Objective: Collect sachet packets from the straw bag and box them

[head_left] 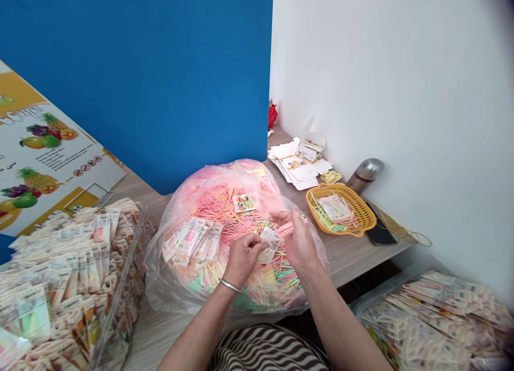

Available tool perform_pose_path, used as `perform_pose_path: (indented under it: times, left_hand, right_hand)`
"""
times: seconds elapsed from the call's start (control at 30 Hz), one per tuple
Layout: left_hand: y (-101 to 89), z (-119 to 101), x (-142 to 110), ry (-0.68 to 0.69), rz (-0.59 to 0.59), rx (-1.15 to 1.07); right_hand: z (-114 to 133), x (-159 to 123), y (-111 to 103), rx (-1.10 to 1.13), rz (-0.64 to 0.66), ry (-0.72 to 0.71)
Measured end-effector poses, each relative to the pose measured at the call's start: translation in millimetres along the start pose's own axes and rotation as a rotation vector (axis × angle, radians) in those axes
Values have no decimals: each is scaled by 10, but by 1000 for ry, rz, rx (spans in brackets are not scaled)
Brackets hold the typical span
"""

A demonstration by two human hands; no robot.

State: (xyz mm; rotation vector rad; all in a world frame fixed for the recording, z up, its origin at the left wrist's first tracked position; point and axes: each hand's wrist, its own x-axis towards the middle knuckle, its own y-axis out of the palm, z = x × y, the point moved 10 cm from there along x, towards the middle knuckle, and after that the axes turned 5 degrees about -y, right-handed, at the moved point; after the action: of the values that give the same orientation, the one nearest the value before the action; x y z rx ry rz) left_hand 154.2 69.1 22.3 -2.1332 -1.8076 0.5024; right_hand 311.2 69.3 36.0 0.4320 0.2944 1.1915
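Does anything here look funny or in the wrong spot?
Yes, a little picture card lies alone on the loose pink and green sticks in the clear plastic bag. It looks odd because it isn't packed like the paper packets beside it.

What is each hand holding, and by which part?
The left hand pinches a paper packet by its edge; the right hand holds pink sticks between its fingers.

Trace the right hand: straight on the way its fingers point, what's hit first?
From the right hand, probably the pink sticks heaped in the clear bag; the picture card lies near that line, but depth is unclear.
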Motion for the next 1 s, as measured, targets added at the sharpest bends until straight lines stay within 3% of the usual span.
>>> perform_pose_path:
  times: [0.23, 0.5, 0.8, 0.9, 1.0]
  left_hand:
    - [33, -12, -13, -90, 30, -185]
    - [13, -36, -21, -87, 51, -238]
    - [66, 52, -60, -144, 62, -433]
    - [73, 52, -73, -159, 45, -438]
    - [12, -29, -82, -98, -3, -384]
  right_hand:
    - [-32, -24, 87, 64, 14, 45]
    - [-58, -143, 79, -224, 23, -23]
    - [-256, -128, 92, 90, -12, 111]
    - [-144, -157, 91, -88, -12, 42]
    - [-30, -174, 178, -244, 78, -29]
